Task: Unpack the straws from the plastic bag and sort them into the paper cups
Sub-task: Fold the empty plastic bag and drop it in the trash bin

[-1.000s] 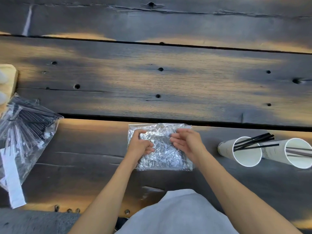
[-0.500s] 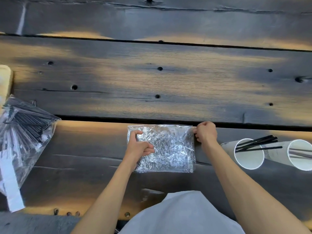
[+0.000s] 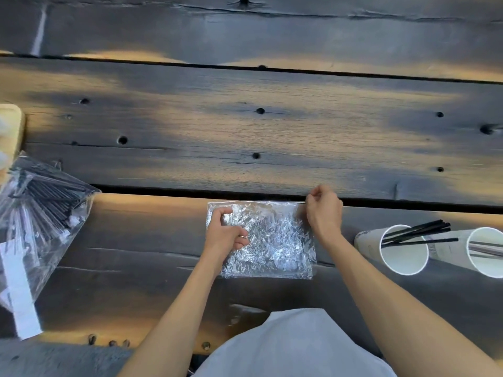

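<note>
seems to be opening the crinkly bag [image 3: 275, 240] at frame centre: left grip [image 3: 227, 232] curls onto it, right grip [image 3: 324, 210] pinches its upper-right corner; next, likely pull it open.

Free passage is left across the wide bare planks of the table [image 3: 272, 131] beyond the crinkled bag [image 3: 275, 240], while the near strip is hemmed at the left by the plastic bag of straws [image 3: 40, 213] and at the right by 2 paper cups [image 3: 367, 242] with black straws [image 3: 420, 231] jutting out.
</note>
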A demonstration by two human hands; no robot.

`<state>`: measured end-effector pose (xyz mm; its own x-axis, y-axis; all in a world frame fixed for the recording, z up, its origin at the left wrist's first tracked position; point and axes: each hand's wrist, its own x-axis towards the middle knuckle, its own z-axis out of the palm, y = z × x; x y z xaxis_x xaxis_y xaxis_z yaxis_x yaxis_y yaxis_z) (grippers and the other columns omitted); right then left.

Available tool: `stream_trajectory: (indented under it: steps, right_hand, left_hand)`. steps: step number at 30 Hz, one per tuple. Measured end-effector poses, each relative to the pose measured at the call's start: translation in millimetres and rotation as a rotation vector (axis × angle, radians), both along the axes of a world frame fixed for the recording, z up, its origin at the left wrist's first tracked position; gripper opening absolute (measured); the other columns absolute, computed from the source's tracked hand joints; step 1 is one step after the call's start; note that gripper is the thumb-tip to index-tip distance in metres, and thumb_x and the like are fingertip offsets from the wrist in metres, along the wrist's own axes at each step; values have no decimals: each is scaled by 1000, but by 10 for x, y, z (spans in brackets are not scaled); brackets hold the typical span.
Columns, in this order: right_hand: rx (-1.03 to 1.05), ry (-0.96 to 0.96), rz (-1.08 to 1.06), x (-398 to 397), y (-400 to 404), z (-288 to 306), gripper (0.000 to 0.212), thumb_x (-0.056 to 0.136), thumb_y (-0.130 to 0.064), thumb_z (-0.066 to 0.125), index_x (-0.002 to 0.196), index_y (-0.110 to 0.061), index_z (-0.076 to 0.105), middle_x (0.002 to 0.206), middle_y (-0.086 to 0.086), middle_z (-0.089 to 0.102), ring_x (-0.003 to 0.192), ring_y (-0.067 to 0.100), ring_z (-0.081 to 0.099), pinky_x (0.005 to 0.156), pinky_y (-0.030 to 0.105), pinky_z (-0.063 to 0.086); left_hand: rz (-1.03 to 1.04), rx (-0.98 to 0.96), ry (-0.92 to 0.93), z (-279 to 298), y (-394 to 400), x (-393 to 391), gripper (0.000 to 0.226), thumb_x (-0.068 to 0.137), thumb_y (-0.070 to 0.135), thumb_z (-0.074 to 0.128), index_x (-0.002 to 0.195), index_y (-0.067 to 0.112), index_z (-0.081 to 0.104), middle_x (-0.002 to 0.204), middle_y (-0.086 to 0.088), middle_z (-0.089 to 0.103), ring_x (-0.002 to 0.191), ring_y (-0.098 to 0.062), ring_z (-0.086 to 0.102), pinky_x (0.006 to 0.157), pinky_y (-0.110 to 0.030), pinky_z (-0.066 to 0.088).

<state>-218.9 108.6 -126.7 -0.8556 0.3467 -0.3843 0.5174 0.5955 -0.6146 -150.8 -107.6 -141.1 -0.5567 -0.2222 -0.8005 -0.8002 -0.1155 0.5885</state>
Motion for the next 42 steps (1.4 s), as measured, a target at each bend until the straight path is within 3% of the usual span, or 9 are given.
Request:
stream_trajectory:
  steps: [4,8,14,18,24,30,35,38,42]
  right_hand:
    - [-566,-297,-42,216,-54,-38,19,96,0,48,113,-6,53,88,15,72,69,29,69,58,34,56]
    - [-564,-165,-251,237,126,-93,41,97,8,40,134,-9,43,105,16,66,85,28,67,78,36,58]
    - [-507,-121,-79,325,196,-18,32,93,12,36,112,-2,57,89,12,68,64,13,62,56,20,52]
    - [-431,-178,-28,527,209,-9,32,91,9,37,105,-6,61,86,9,66,65,15,57,57,29,48]
    - [-364,-172,-50,639,324,-27,25,95,1,46,106,-13,63,87,7,67,66,17,58,57,31,50]
    - [-163,-86,-64,538,382,-47,27,92,-4,50,116,-9,62,112,7,66,102,24,61,91,36,47]
    - [-185,-127,-65,413,335,-83,35,95,-15,51,130,-13,55,112,-1,63,107,22,58,94,35,43]
    - [-332,-219,-71,266,214,-110,29,98,-18,52,125,-9,56,105,7,68,96,24,66,94,44,52]
    - [-645,-332,-120,79,81,-94,19,98,-26,61,94,-8,63,83,11,64,67,16,60,70,32,56]
  left_hand:
    - [139,18,16,21,67,-32,46,89,-11,56,120,22,46,78,-18,74,55,-20,68,50,-25,55]
    - [258,19,-16,55,35,-22,41,92,-9,54,118,22,45,82,-17,74,56,-18,67,49,-25,53]
    - [-601,-839,376,49,260,-265,19,93,8,57,108,17,63,96,4,64,89,-18,56,75,-34,49]
    - [-1003,-943,484,-59,401,-604,25,93,9,62,116,18,65,114,1,62,106,-20,47,87,-33,35]
    - [-1135,-872,337,-33,408,-831,14,91,5,62,92,20,61,102,1,62,96,-17,41,80,-33,28]
    - [-834,-468,195,69,59,-876,15,91,3,57,85,16,59,81,1,65,73,-12,59,62,-27,42]
    - [-353,-317,124,75,-277,-745,22,84,-5,53,90,10,67,77,-7,68,68,-20,59,66,-34,49]
    - [-160,-169,75,27,-344,-620,19,86,-9,54,89,2,69,69,-6,66,61,-14,55,52,-23,43]
    - [38,-35,44,-50,-331,-496,17,94,-10,52,95,2,65,79,-10,68,66,-14,60,61,-23,45]
